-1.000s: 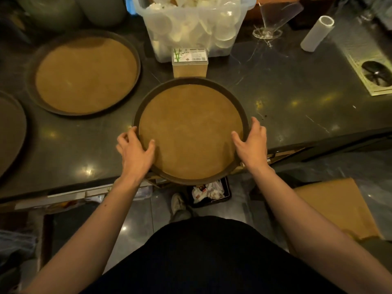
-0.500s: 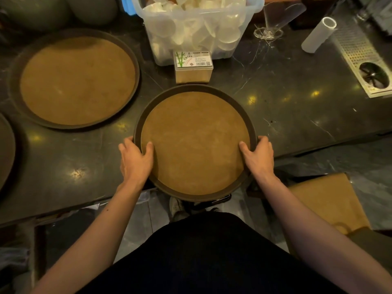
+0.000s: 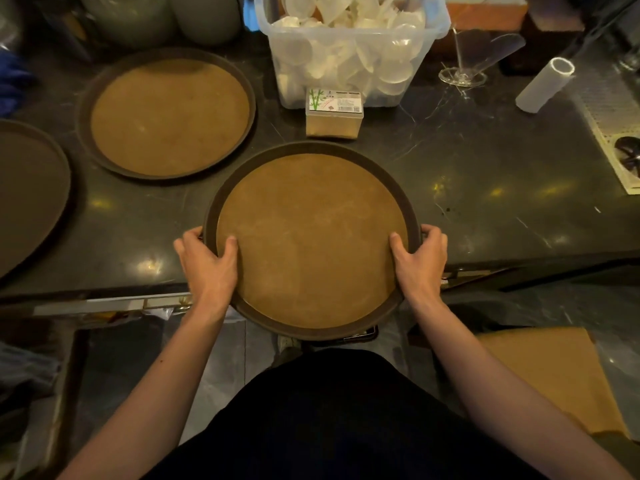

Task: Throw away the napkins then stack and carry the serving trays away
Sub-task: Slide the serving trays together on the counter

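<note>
Nearer now — both hands (image 3: 207, 263) (image 3: 420, 261) grip tray (image 3: 311, 244).

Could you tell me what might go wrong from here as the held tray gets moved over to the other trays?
1. The held tray already overhangs the counter edge; the left hand and right hand grip only its near rim, so the far side may dip.
2. The small labelled box sits just beyond its far rim and could get knocked.
3. The second tray lies left; a careless swing could clip its rim.
</note>
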